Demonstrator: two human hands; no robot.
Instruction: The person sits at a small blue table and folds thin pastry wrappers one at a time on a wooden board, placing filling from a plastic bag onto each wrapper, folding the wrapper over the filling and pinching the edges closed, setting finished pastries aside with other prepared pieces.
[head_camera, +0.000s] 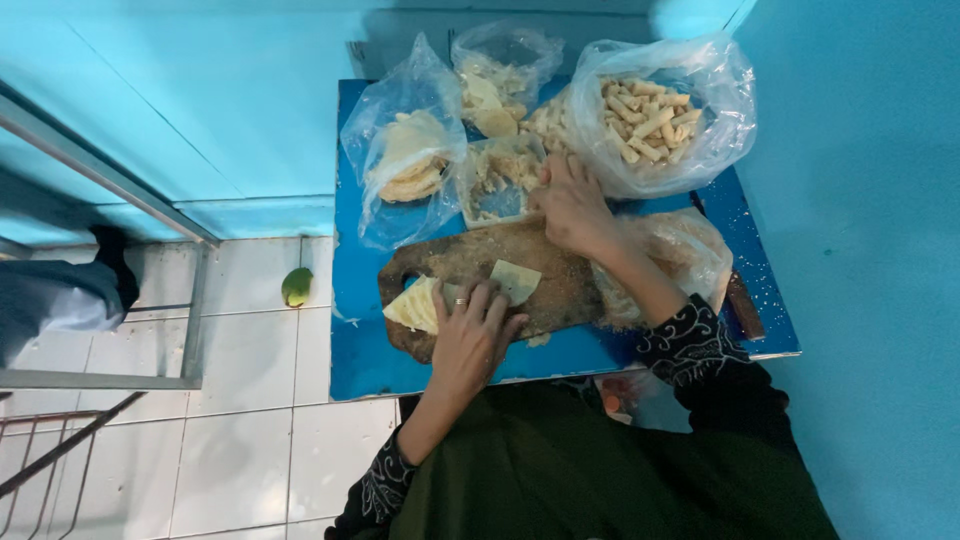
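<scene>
Nearest the camera, the person's dark green lap and black patterned sleeves (690, 345) fill the bottom of the view, close against the edge of a small blue table (355, 330) so that both arms reach the work without stretching.

The left hand (470, 335) lies flat on a worn wooden cutting board (470, 262), fingers spread apart and pressing down on pale yellow pastry wrappers (415, 305). It clamps on nothing; the open palm seems to hold the thin sheets flat and steady on the board. One wrapper (515, 278) lies just past the fingertips, partly folded.

The right hand (572, 205) reaches further, across the board's far edge, to a small clear container of pale filling (498, 180). Its fingers are curled together and pointed down at the container's rim, as if pinching up a portion, though what they grip I cannot tell.

Under the right forearm sits a crumpled plastic bag (690, 250) with something pale inside. Beyond, open bags stand within easy reach: one with a stack of round wrappers (410, 160), one with more pale pieces (495, 85), and a large one full of finished rolled sticks (655, 120).

Off to the left, a green fruit (296, 286) lies on the white tiled floor (250, 440), well apart from the table
</scene>
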